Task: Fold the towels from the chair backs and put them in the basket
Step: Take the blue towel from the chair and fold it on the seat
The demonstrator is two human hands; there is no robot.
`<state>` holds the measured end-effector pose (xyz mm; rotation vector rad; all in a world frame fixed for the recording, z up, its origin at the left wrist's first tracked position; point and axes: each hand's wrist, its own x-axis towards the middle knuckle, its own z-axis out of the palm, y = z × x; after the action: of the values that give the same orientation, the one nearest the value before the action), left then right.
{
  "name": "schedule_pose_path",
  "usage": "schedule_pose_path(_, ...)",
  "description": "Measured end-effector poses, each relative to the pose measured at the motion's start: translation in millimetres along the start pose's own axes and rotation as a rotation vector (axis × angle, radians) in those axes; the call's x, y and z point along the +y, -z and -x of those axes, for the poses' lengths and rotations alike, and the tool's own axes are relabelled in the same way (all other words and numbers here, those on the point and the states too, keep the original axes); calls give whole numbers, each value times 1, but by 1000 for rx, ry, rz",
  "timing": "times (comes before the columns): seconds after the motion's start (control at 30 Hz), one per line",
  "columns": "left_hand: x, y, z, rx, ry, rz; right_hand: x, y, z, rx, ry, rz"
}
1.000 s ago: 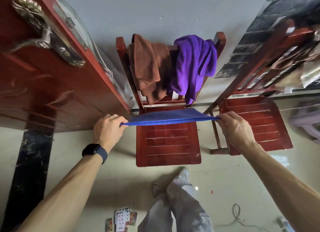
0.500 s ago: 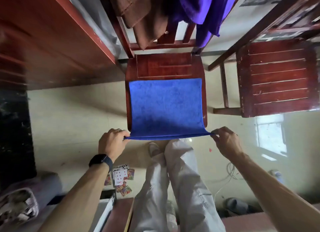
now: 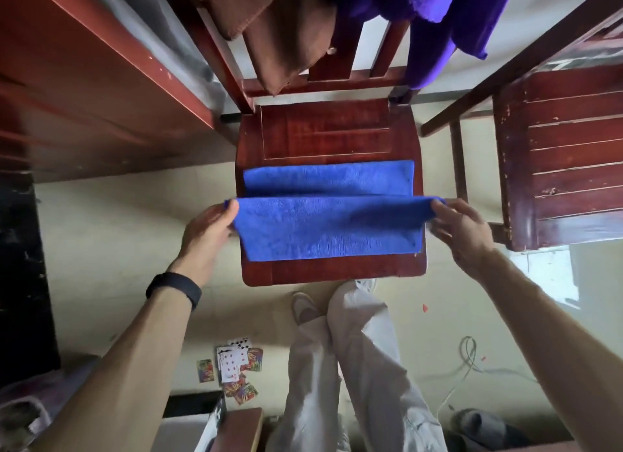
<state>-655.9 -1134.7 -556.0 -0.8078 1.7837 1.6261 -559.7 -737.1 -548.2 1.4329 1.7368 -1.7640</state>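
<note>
A blue towel [image 3: 328,229] lies on the seat of the red wooden chair [image 3: 323,134], its near half lifted and doubled back over the far half. My left hand [image 3: 209,230] pinches the towel's left corner and my right hand [image 3: 462,229] pinches the right corner, both just above the seat. A brown towel [image 3: 279,36] and a purple towel [image 3: 435,16] hang over the chair's back. No basket shows clearly.
A second red chair [image 3: 569,154] stands to the right. A red door [image 3: 84,80] is at the left. Playing cards [image 3: 236,367] and a cable [image 3: 472,360] lie on the tiled floor by my legs [image 3: 354,367].
The towel was held taut in the air, then laid over the seat with its near edge off the front. Now both hands have brought that near edge forward over the seat, folding it.
</note>
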Motion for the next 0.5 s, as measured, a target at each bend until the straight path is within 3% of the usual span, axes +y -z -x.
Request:
schedule_pose_path(0.17,-2,-27,-48,195,42,142,-7,-34,-48,195,80,120)
schedule_pose_path(0.5,-13,-32,-90,296,-141,-124,-8,-44,-76,284,167,292)
